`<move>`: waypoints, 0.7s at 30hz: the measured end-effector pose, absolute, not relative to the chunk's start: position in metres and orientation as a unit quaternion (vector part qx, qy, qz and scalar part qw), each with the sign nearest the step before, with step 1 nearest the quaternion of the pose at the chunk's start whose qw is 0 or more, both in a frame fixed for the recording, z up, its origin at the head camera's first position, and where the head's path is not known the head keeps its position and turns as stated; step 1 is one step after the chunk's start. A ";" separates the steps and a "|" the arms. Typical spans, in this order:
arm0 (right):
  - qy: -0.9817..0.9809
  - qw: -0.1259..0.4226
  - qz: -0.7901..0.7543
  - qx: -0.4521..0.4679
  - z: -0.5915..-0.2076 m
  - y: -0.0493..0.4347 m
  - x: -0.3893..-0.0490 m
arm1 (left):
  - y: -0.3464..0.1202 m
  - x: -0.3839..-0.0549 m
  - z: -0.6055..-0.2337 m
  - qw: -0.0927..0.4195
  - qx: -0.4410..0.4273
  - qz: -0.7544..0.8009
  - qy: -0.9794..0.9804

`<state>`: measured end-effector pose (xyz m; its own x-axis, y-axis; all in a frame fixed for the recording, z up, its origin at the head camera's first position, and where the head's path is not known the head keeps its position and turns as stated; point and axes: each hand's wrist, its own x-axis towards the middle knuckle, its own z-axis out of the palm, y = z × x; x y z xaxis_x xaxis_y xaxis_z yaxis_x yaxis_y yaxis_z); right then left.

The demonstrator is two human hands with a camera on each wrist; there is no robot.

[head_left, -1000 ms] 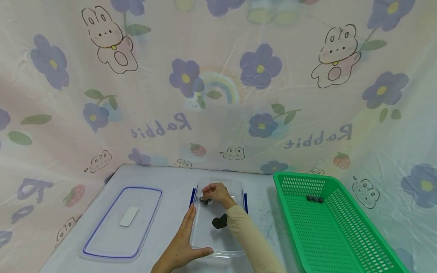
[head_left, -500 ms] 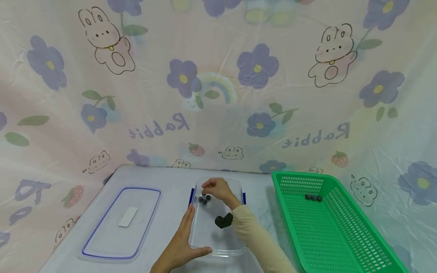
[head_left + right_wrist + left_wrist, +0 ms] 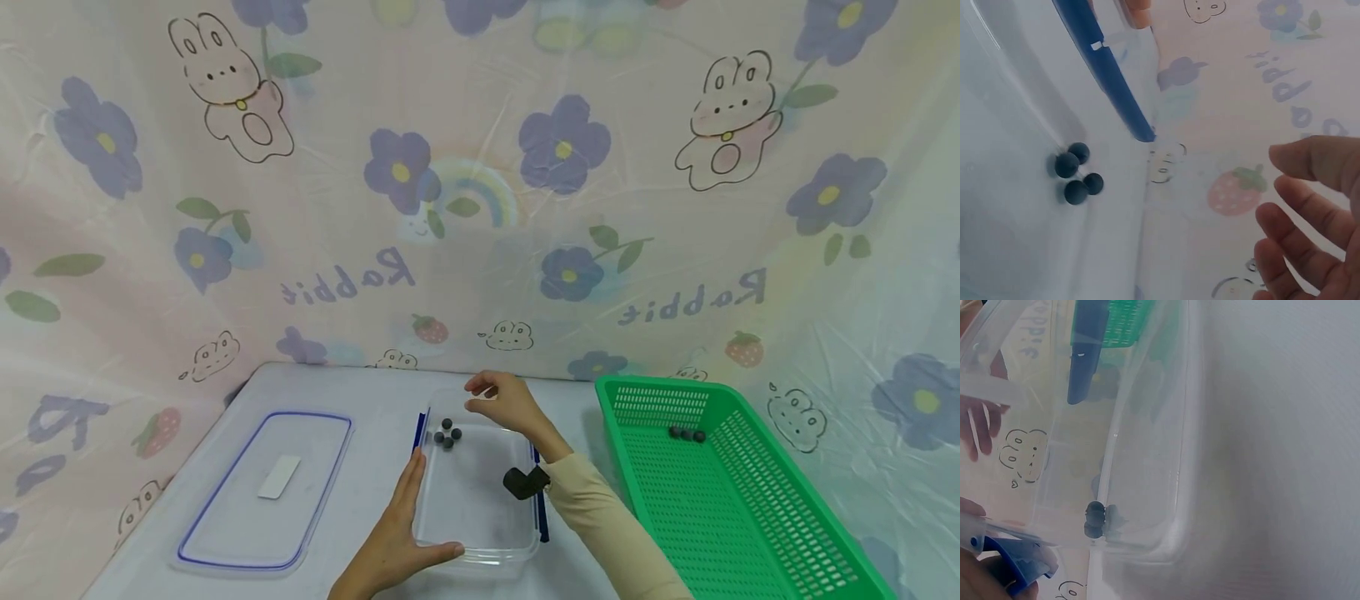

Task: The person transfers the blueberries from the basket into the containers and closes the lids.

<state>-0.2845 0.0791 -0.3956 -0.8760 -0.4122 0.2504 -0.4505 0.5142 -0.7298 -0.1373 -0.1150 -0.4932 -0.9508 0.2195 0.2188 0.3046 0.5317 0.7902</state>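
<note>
A clear plastic box (image 3: 480, 500) with blue side latches stands in front of me. Several small dark balls (image 3: 447, 434) sit grouped in its far left part, on the bottom. My left hand (image 3: 397, 533) braces the box at its near left corner, fingers straight along the left side and thumb at the front rim. Over the far right part of the box hovers my right hand (image 3: 513, 406), fingers loosely bent and nothing between them. In the right wrist view its fingertips (image 3: 1285, 156) are well apart from the balls.
To the right stands a green plastic basket (image 3: 637, 500) with three dark balls (image 3: 687, 434) at its far end. A clear lid (image 3: 232, 500) with a blue seal lies at left, a white rectangle (image 3: 280, 477) on it. Behind the table hangs a patterned curtain (image 3: 465, 275).
My right hand has lifted off the group of balls and moved right and back, leaving a ball at the group's far side. The left hand stays at the box corner.
</note>
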 end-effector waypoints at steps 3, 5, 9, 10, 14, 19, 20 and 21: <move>-0.875 0.042 0.403 0.264 -0.388 0.088 -0.280 | -0.115 -0.138 -0.493 0.047 -0.148 -0.460 -0.874; -0.878 0.051 0.393 0.268 -0.384 0.094 -0.277 | -0.114 -0.138 -0.493 0.045 -0.144 -0.461 -0.874; -0.882 0.072 0.380 0.270 -0.375 0.108 -0.270 | -0.114 -0.138 -0.492 0.044 -0.142 -0.467 -0.872; -0.883 0.081 0.375 0.271 -0.373 0.112 -0.269 | -0.114 -0.138 -0.492 0.043 -0.144 -0.469 -0.870; -0.887 0.121 0.342 0.286 -0.369 0.131 -0.266 | -0.115 -0.136 -0.490 0.042 -0.149 -0.469 -0.869; -0.895 0.175 0.295 0.284 -0.366 0.155 -0.263 | -0.114 -0.136 -0.492 0.047 -0.145 -0.467 -0.871; -0.899 0.184 0.286 0.276 -0.365 0.159 -0.262 | -0.114 -0.135 -0.492 0.048 -0.145 -0.468 -0.871; -0.902 0.190 0.278 0.269 -0.365 0.163 -0.262 | -0.114 -0.135 -0.492 0.047 -0.145 -0.468 -0.871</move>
<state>-0.2619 0.1632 -0.3649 -0.7831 -0.3794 0.4928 -0.5911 0.7004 -0.4001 -0.1354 -0.1142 -0.4921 -0.9536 0.2079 0.2177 0.2963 0.5202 0.8010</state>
